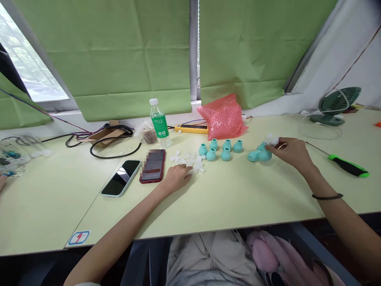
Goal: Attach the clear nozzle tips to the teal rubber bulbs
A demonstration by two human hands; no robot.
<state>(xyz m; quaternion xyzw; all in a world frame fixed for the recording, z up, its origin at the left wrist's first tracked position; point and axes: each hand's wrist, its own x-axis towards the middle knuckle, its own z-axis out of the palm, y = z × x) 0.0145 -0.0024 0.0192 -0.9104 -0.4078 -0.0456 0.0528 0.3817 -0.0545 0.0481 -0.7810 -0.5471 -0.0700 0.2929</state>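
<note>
Two round teal bulbs (259, 155) touch on the desk (238, 194). Right hand (293, 153) fingers pinch a white cap (272, 139) by them. Left hand (177, 176) fingers lie on white bits (186, 159); I cannot tell if they hold any.

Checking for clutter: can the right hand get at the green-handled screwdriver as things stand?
Probably yes. The screwdriver lies on bare table to the right of the right hand, with nothing between them. But it seems to pinch a small white piece at the teal parts, which would likely need setting down first.
</note>
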